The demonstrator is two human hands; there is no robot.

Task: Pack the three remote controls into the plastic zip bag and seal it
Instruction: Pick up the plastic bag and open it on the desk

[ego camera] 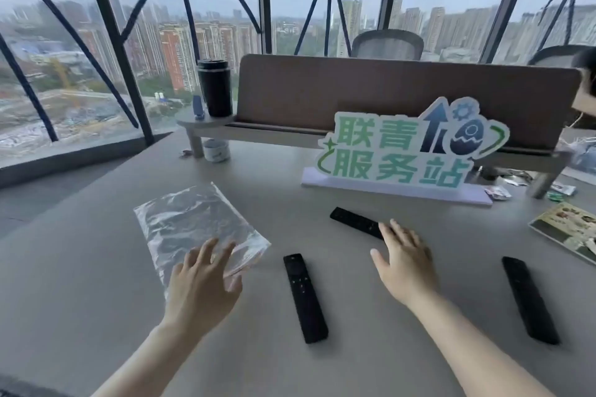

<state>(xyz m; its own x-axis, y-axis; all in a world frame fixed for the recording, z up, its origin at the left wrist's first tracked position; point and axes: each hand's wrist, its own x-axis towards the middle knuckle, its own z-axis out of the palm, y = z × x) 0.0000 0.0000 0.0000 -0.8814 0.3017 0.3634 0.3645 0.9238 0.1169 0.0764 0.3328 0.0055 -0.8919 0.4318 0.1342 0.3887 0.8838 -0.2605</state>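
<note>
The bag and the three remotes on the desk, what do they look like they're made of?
The bag looks like thin clear plastic film: glossy, crinkled, with the grey desk showing through. The middle remote, right remote and far remote look like hard black plastic with a matte finish, since they show almost no glare. That is probably moulded plastic, though the look alone cannot confirm it.

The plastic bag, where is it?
The plastic bag lies flat on the table's left side, under the left hand's fingertips, left of the middle remote.
</note>
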